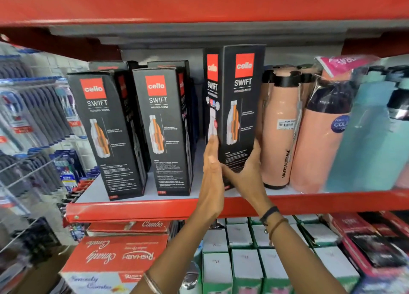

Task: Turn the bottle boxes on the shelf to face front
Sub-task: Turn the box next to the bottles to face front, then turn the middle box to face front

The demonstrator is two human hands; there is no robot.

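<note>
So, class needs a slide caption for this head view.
Both hands turn a black Cello Swift box on the red shelf.

Three black Cello Swift bottle boxes stand along the front of the red shelf: the left box, the middle box and the right box, with the tops of two more black boxes showing behind the left pair, farther back. To the right stand two peach bottles, one bare and one plastic-wrapped, then at least two teal bottles, blurred. Two hands are in view, the left hand and the right hand.
</note>
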